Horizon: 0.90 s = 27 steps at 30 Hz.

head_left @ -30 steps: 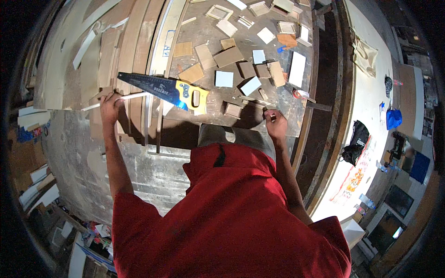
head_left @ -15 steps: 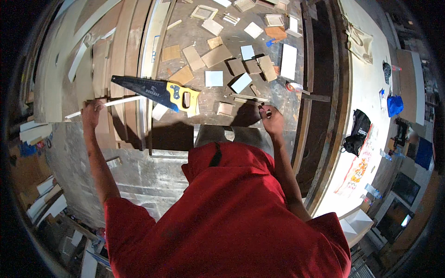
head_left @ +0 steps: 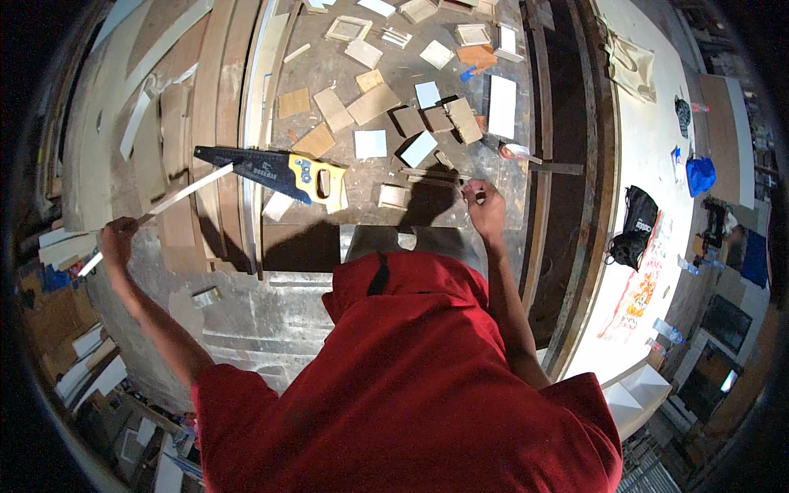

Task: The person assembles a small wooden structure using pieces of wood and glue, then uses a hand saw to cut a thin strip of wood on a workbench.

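My left hand (head_left: 117,238), out at the far left, is closed around a thin pale wooden strip (head_left: 185,194). The strip slants up to the right, and its far end overlaps the blade of a hand saw (head_left: 267,172) with a yellow and black handle. My right hand (head_left: 485,204) is at the near right of the worktop with its fingers curled together. What they pinch, if anything, is too small to tell. Just left of those fingers lie a few thin sticks (head_left: 423,178) and a small wooden block (head_left: 394,196).
Scattered over the worktop (head_left: 312,62) are several wood offcuts, white-faced pieces (head_left: 370,144) and small frames (head_left: 348,29). Long boards (head_left: 215,82) lie along the left. To the right, past a dark gap, a white board (head_left: 608,287) bears a black bag (head_left: 636,222).
My left hand has moved outward and toward me, pulling the strip along, so its far end now crosses the saw blade. My right hand has barely shifted.
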Available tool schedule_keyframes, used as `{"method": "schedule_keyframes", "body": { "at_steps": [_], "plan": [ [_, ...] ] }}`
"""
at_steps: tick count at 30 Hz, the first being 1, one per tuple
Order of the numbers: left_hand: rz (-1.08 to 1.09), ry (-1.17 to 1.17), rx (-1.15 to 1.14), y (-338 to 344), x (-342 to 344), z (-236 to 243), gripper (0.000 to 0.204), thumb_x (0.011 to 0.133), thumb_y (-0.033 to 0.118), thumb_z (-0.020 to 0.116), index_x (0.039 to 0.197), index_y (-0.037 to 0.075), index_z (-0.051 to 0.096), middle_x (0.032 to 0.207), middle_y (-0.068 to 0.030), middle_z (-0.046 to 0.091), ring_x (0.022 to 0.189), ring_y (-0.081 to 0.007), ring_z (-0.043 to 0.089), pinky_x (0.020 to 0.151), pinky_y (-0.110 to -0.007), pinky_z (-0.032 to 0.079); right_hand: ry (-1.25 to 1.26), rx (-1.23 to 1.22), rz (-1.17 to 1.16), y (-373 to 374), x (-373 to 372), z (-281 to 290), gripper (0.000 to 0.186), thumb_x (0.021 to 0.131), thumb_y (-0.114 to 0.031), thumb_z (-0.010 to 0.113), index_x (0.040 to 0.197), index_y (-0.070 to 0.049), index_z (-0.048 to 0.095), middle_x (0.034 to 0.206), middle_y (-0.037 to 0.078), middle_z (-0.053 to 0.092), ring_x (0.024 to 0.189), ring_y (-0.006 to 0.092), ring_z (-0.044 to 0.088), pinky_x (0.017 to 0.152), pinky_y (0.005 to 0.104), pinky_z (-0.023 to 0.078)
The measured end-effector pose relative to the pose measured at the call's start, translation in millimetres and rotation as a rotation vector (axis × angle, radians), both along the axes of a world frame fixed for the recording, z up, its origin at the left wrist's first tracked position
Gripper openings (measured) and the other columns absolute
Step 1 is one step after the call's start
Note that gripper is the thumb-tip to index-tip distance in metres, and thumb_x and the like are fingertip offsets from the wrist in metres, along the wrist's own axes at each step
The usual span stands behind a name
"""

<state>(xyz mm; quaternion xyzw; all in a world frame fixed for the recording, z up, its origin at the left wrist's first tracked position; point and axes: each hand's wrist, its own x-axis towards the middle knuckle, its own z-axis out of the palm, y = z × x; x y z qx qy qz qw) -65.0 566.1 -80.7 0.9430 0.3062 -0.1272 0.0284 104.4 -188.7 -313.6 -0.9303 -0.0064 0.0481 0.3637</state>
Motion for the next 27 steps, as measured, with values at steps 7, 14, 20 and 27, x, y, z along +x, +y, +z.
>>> {"method": "schedule_keyframes", "body": {
  "at_steps": [7, 14, 20, 27],
  "plan": [
    [-0.23, -0.426, -0.135, -206, 21, 60, 0.014, 0.079, 0.0, 0.076, 0.093, 0.003, 0.076, 0.093, -0.0114, 0.074, 0.089, -0.0246, 0.07, 0.085, -0.038, 0.053, 0.152, 0.418, -0.025, 50, 11, 106, 0.023, 0.095, -0.023, 0.067, 0.1, -0.001, 0.074, 0.087, 0.01, 0.072, 0.078, 0.0159, 0.065, 0.072, 0.0325, 0.053],
    [-0.187, -0.209, -0.838, -385, 45, -25, 0.017, 0.084, 0.013, 0.075, 0.099, 0.005, 0.076, 0.084, -0.0146, 0.073, 0.069, -0.0255, 0.066, 0.067, -0.035, 0.051, -0.08, 0.076, 0.576, 20, 3, 187, 0.029, 0.08, -0.024, 0.08, 0.097, -0.001, 0.075, 0.102, 0.014, 0.072, 0.093, 0.0293, 0.068, 0.083, 0.0364, 0.052],
    [-0.544, -0.26, -1.032, -482, 46, -93, 0.026, 0.09, 0.034, 0.066, 0.099, 0.011, 0.075, 0.087, -0.0143, 0.071, 0.081, -0.0337, 0.069, 0.073, -0.043, 0.052, -0.128, -0.23, 0.568, 8, -28, 196, 0.042, 0.075, -0.028, 0.083, 0.11, -0.008, 0.072, 0.107, 0.013, 0.07, 0.097, 0.0326, 0.067, 0.086, 0.0417, 0.054],
    [-0.68, -0.143, -1.14, -548, 68, -110, 0.03, 0.09, 0.036, 0.066, 0.102, 0.009, 0.072, 0.09, -0.0156, 0.069, 0.092, -0.0372, 0.063, 0.09, -0.043, 0.047, 0.311, 0.007, 0.718, -28, -40, 147, 0.03, 0.088, -0.031, 0.071, 0.099, -0.004, 0.069, 0.094, 0.017, 0.071, 0.084, 0.0372, 0.067, 0.074, 0.0442, 0.053]
  ]
}}
